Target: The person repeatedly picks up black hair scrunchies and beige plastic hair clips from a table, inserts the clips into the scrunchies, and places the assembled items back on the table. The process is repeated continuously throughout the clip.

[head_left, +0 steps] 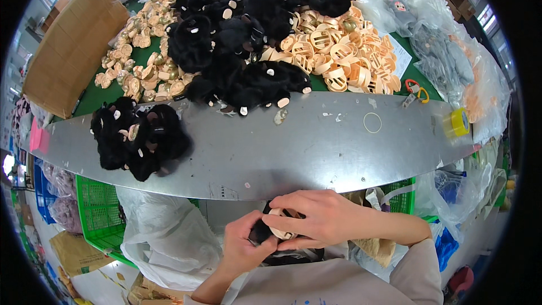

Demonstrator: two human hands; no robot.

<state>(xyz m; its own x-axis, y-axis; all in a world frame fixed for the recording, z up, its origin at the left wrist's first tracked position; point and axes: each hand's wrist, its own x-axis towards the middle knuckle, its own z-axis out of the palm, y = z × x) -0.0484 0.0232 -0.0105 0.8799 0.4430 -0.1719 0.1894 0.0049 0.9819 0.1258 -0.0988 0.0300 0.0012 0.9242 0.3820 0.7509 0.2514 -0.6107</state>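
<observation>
A: What is held, and where?
B: A black furry piece (259, 232) and a peach plastic shell (281, 234), held together just off the near edge of the metal table (271, 152)
A: Left hand (244, 244)?
B: Clamped on the black furry piece from the left
A: Right hand (327, 217)?
B: Closed on the peach plastic shell from the right, fingers laid across it; whether it is seated in the fur cannot be told, the joint is covered
A: Table?
B: More furry pieces are heaped (237, 39) at far middle, a smaller cluster (161, 135) is set at left. Loose shells (350, 56) are piled right of the heap. Scissors (416, 90) and a yellow tape roll (460, 122) are placed at right, a rubber band (372, 114) is seen left of the tape
A: Below?
B: A green basket (96, 209) is stood at near left, a white plastic bag (164, 237) is draped beside it
</observation>
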